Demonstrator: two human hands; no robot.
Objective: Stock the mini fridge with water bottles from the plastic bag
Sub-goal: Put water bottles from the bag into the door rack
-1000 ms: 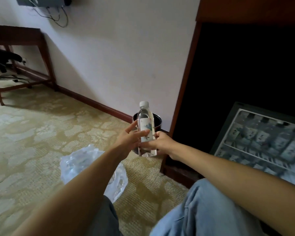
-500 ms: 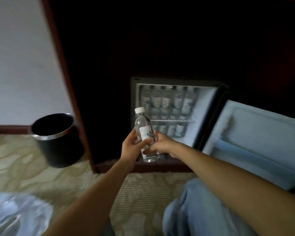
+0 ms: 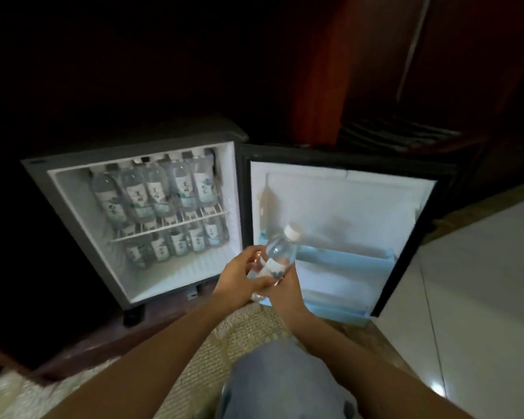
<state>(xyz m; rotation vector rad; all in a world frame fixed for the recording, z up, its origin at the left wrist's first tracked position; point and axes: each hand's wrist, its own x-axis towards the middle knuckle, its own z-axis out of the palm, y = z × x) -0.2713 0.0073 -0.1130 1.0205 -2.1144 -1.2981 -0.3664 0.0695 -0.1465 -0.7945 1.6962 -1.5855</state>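
Patterned carpet runs from the lower left to beneath the arms and meets the base of a dark wooden cabinet. Set in the cabinet, the mini fridge stands open. Stocked bottles crowd its wire shelf, and another row stands below, with bare white fridge floor in front of it. At centre the left hand curls round the water bottle, which is tilted with its cap up and to the right. The right hand grips its lower end. Just behind it, the fridge door is swung wide, showing a pale blue door shelf. Pale tiled floor lies far right.
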